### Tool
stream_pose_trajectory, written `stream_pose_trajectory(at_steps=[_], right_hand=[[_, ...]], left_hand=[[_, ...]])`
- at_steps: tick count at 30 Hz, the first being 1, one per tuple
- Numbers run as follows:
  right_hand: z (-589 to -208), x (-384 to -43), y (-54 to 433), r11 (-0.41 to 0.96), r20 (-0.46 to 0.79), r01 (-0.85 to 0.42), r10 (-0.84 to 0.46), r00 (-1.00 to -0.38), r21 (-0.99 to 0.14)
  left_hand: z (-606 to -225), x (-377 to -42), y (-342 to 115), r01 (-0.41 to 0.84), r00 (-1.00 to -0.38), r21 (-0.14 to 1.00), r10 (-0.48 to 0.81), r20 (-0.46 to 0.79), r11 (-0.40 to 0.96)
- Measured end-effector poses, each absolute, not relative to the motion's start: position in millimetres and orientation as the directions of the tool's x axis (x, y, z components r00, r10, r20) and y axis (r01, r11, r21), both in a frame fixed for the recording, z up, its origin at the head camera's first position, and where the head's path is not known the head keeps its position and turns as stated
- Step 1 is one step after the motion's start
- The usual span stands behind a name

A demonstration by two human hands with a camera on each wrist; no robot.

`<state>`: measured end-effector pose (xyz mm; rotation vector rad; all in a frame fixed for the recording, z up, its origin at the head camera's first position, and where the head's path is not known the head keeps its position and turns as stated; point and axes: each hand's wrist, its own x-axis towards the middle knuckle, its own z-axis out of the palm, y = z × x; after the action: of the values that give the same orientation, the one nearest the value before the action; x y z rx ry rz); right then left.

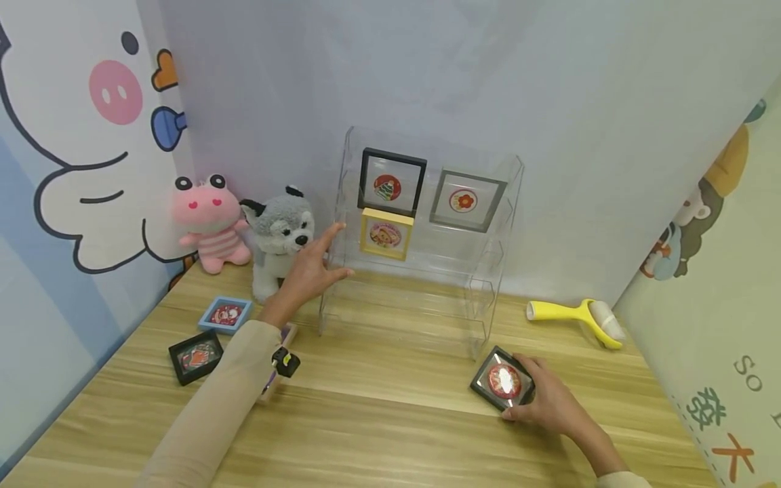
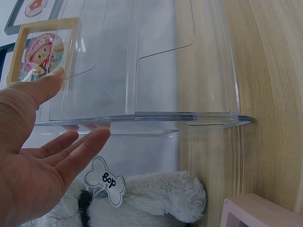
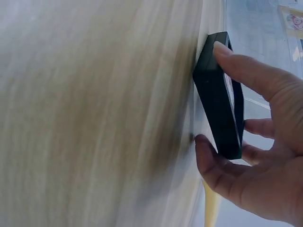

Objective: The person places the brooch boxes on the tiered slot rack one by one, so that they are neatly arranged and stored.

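My right hand grips a small black display frame with a round red picture, thumb on one edge and fingers at another. In the right wrist view that black frame is close to the tabletop; whether it touches is unclear. A clear acrylic tiered stand stands against the back. Beside its left side panel, my left hand has its fingers extended and thumb spread apart. Fingertips lie at the panel in the left wrist view. On the stand are a black frame, a grey frame and a yellow frame.
A blue frame, another black frame and a pinkish frame, partly behind the left sleeve, lie at left. A plush husky and a pink plush toy sit behind. A yellow-handled roller lies right of the stand.
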<state>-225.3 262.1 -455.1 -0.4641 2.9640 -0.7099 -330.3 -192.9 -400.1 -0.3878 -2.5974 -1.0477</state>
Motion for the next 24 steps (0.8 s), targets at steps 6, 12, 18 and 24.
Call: stream_pose_trajectory(at_steps=[6,12,18,24], right_hand=[[-456.1,-224.0,261.6,0.825,0.001,-0.250,-0.289,-0.957,-0.507],[-455.7,-224.4,261.8,0.803,-0.012,-0.211,-0.261,-0.965,-0.558],[-459.0,-228.6,265.4,0.707,-0.023,-0.188,-0.277,-0.961,-0.682],[-460.4,-229.9,271.1,0.621,-0.066,-0.137,-0.293,-0.954,-0.772]], left_hand=[[-401.2,-330.5,-193.3,0.359,-0.915,0.620,0.131,0.382,0.698],[-400.8,-330.5,-193.0,0.360,-0.914,0.620,0.130,0.384,0.697],[-400.1,-330.3,-192.8,0.356,-0.915,0.622,0.127,0.382,0.697],[-400.6,-330.6,-192.9,0.353,-0.917,0.625,0.124,0.379,0.697]])
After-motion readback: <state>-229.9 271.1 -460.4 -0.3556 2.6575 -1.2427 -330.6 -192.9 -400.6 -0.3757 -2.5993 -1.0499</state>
